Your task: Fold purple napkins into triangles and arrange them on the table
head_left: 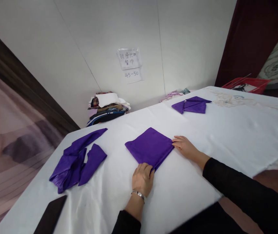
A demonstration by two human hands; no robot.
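As fingers (144, 167) touch two corners of purple cloth (150, 145), open tablecloth (116, 182) surrounds it

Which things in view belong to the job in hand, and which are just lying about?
Job in hand:
square-folded purple napkin, with left hand and right hand on it
likely also the crumpled purple cloth and folded purple cloth

Apparently lying about:
clothes pile
red basket
dark flat object

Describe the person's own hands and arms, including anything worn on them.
Both the left hand and right hand are ungloved. The left sleeve and right sleeve are plain black, ending short of the wrists. A silver-toned bracelet circles the left wrist; none shows on the right.
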